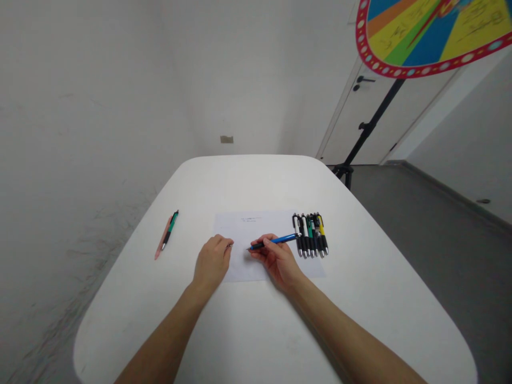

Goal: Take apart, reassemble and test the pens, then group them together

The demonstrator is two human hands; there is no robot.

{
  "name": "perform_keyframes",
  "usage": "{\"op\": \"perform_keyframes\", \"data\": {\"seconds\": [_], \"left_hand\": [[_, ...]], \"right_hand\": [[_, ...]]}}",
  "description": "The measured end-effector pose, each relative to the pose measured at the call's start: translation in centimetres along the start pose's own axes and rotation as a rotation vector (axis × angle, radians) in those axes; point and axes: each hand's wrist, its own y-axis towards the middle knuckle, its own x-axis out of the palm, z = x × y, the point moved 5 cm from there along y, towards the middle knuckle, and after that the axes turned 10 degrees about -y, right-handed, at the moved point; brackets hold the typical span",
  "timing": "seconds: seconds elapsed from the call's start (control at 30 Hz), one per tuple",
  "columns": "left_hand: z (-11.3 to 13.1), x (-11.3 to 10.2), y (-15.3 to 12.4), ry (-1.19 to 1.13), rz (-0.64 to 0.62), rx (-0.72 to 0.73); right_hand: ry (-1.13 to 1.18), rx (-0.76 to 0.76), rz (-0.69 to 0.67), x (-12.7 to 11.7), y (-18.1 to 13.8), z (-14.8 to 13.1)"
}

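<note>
My right hand (279,264) grips a blue pen (282,239) with a black grip section. Its thin point faces left, just above the white sheet of paper (256,269). On the sheet's left part, my left hand (214,258) is closed, with a small silvery piece (230,245) showing at its fingertips. The piece is too small to make out fully. A gap separates it from the pen's point. Several lines of handwriting (250,219) are on the upper part of the paper.
A row of several pens (310,236) lies over the sheet's right edge. At the left of the white table (256,184) lie a green and black pen (170,229) and a pinkish strip (160,246). A colourful wheel (424,37) on a black stand (374,120) rises behind, right.
</note>
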Motion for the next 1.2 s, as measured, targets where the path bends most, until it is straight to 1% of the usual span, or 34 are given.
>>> {"op": "perform_keyframes", "data": {"seconds": [0.17,0.27,0.37,0.43,0.53,0.6,0.77,0.93,1.2], "left_hand": [[-0.2,0.1,0.0,0.013,0.011,0.023],[-0.2,-0.1,0.0,0.002,0.054,0.031],[0.5,-0.8,0.0,-0.066,0.119,0.032],[1.3,-1.4,-0.1,-0.156,0.142,0.059],[2.7,-1.9,-0.1,-0.301,0.119,0.129],[3.2,-1.9,-0.1,-0.343,0.101,0.166],[3.4,-1.5,-0.1,-0.350,0.082,0.203],[3.5,-1.7,-0.1,-0.346,0.098,0.236],[3.5,-2.0,-0.1,-0.342,0.112,0.233]], "right_hand": [[0.002,-0.007,0.006,0.0,0.0,0.0],[-0.004,-0.011,0.005,0.0,0.0,0.0],[-0.008,-0.013,-0.005,0.0,0.0,0.0],[-0.009,-0.011,-0.005,0.0,0.0,0.0],[-0.013,-0.012,-0.010,0.1,-0.1,0.0],[-0.020,-0.019,-0.023,0.2,-0.1,0.0],[-0.061,-0.027,-0.047,0.2,-0.1,0.3],[-0.068,-0.015,-0.048,0.1,-0.1,0.4],[-0.018,-0.017,-0.033,0.0,0.0,0.3]]}}
